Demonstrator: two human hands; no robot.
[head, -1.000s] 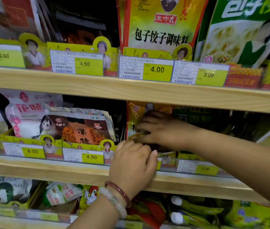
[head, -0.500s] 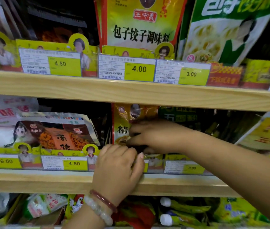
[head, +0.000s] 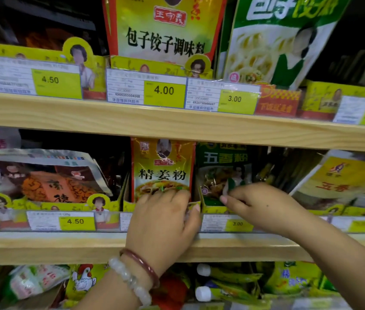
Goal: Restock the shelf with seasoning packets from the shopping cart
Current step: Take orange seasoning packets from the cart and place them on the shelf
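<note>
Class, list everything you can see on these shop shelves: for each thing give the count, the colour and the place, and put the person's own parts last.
Wooden shelves: two boards, pale wood, across the view.
Price tags: several, yellow and white, along both shelf edges.
Dumpling seasoning bag: one, yellow and red, top shelf, centre.
Green dumpling bag: one, green and white, top shelf, right of it.
Ginger powder packet: one, orange-yellow, middle shelf, upright in a box.
Five-spice packet: one, green, right of the ginger packet.
Brown packet: one, brown and orange, middle shelf, left.
Bracelets: two, dark red and whitish, left wrist.
Left hand: fingers curled over the ginger packet's box front.
Right hand: fingers pinching the five-spice packet's lower edge.
</note>
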